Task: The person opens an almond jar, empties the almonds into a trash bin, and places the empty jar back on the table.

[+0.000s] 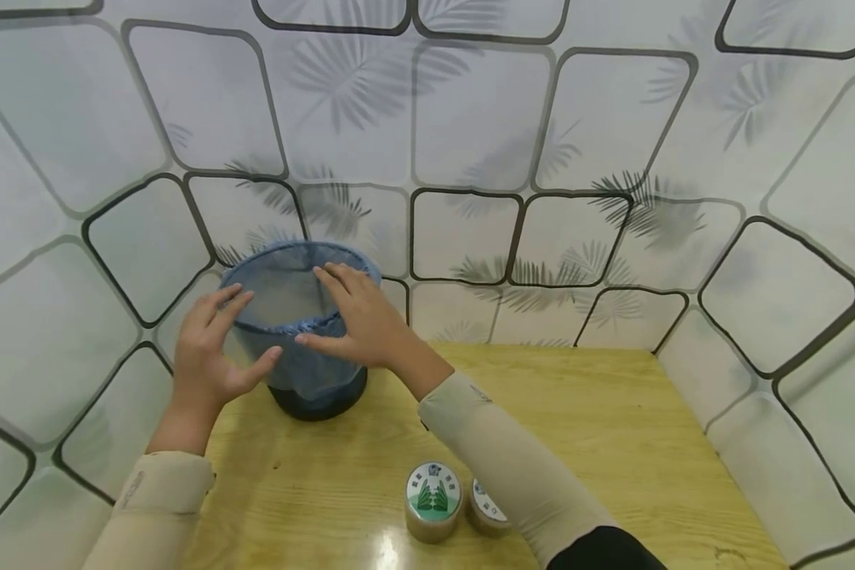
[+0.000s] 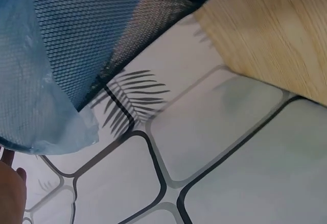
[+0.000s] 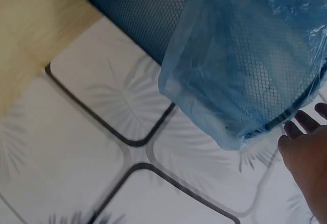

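A dark mesh wastebasket (image 1: 317, 408) stands upright at the back left of the table. A thin blue plastic bag (image 1: 306, 364) lines it, folded over the rim and hanging down outside. My left hand (image 1: 210, 352) is at the basket's left front, thumb and fingers spread apart. Over the right side of the rim hovers my right hand (image 1: 359, 317), its fingers extended. Neither hand grips anything; whether fingertips touch the bag is hard to tell. In the right wrist view the bag (image 3: 219, 66) drapes over the mesh, close to the fingertips.
Two round tan rolls that look like packing tape, a left one (image 1: 433, 507) and a right one (image 1: 488, 511), sit near the table's front; my right sleeve partly covers the right one. Patterned walls (image 1: 470, 237) enclose the wooden table (image 1: 577, 427) at the back and sides.
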`<state>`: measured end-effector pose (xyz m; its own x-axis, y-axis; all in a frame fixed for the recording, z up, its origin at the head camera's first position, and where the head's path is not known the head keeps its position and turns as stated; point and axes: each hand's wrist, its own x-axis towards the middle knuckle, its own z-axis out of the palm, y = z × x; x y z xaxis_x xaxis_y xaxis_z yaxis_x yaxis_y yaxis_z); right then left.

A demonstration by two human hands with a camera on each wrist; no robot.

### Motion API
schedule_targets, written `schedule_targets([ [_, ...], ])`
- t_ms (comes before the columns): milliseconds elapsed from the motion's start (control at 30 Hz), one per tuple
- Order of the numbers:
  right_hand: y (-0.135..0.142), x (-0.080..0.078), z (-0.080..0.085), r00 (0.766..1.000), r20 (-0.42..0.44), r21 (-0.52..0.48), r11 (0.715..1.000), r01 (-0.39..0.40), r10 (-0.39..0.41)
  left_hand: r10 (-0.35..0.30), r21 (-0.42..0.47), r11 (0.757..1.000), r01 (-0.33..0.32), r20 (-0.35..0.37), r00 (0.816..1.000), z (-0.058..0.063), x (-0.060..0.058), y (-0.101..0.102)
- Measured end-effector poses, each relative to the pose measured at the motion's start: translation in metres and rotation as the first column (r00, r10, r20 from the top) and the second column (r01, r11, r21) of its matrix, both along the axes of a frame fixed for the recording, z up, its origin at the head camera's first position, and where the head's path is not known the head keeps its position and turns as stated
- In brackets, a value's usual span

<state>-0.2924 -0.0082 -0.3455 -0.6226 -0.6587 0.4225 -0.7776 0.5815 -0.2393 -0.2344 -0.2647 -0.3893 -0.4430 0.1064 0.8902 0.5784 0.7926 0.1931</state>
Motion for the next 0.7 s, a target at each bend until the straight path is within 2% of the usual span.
schedule_targets([
  [167,-0.007,-0.004,-0.001,0.999,0.047,0.019,1.000,0.012,-0.012,0.026,-0.074,0.997,-0.023,0.037,0.999,0.000,-0.008,-0.003],
  [367,-0.011,-0.010,-0.003,0.997,-0.006,0.098,0.993,0.071,-0.071,0.045,-0.153,0.988,-0.039,0.030,0.999,0.001,-0.025,-0.004],
  [467,-0.012,-0.012,-0.006,0.996,-0.006,0.129,0.988,0.089,-0.089,0.047,-0.162,0.986,-0.038,0.049,0.998,-0.001,-0.029,-0.006],
  [567,-0.014,-0.014,-0.007,0.997,0.000,0.133,0.988,0.072,-0.073,0.049,-0.159,0.987,-0.038,0.064,0.997,-0.002,-0.031,-0.010],
  [700,-0.017,-0.017,-0.006,0.997,-0.044,0.157,0.985,0.077,-0.071,0.043,-0.169,0.985,-0.028,0.084,0.996,-0.004,-0.034,-0.014],
])
